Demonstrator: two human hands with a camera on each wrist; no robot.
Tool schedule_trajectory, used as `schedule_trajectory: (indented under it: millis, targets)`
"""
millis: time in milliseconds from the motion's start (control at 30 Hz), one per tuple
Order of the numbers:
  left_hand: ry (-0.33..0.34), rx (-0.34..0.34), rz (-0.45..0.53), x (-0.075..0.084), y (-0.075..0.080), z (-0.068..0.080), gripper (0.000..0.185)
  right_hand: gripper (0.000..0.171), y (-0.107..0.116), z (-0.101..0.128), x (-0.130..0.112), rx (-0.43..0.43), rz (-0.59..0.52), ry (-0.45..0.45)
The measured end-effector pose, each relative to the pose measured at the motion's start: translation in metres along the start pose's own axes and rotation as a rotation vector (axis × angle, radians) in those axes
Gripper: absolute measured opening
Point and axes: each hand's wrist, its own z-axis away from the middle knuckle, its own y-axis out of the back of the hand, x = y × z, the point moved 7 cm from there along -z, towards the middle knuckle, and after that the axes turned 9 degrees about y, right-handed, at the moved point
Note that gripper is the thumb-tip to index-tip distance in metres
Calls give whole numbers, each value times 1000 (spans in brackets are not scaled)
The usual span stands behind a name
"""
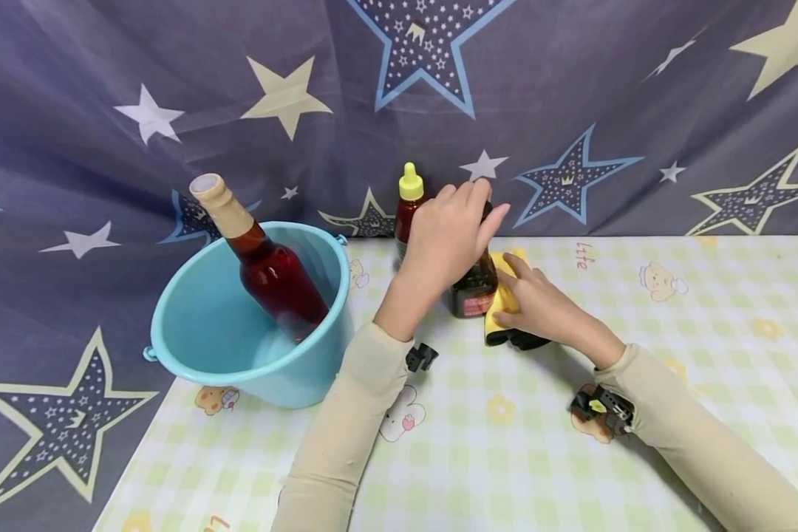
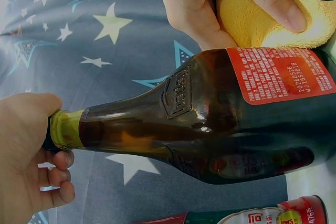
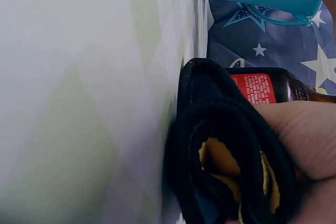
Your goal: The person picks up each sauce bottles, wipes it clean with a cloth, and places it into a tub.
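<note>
Near the back edge of the table, a dark brown glass bottle point(image 1: 476, 292) with a red label stands upright. My left hand point(image 1: 447, 230) grips it by the top, its fingers around the yellow band and dark cap in the left wrist view. My right hand point(image 1: 547, 309) holds a folded yellow cloth point(image 2: 247, 17) with black edging against the bottle's side, by the label. In the right wrist view, the rolled black edge of the cloth point(image 3: 191, 129) hides part of the bottle. A sauce bottle point(image 1: 410, 191) with a yellow nozzle cap stands just left of the brown bottle.
A light blue bucket point(image 1: 306, 380) stands at the table's left side. Inside it leans a red-brown bottle point(image 1: 275, 281) with a tan top. A dark curtain point(image 1: 226, 44) with stars hangs right behind the checkered table point(image 1: 705, 384).
</note>
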Motion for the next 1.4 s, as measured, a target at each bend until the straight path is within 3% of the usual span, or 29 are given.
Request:
schedule_trajectory:
  millis: [733, 1400]
  targets:
    - [17, -52, 15, 1, -2, -2, 39, 74, -1, 0, 3, -6, -8, -12]
    - [9, -18, 33, -1, 0, -1, 39, 74, -2, 0, 1, 6, 18, -15]
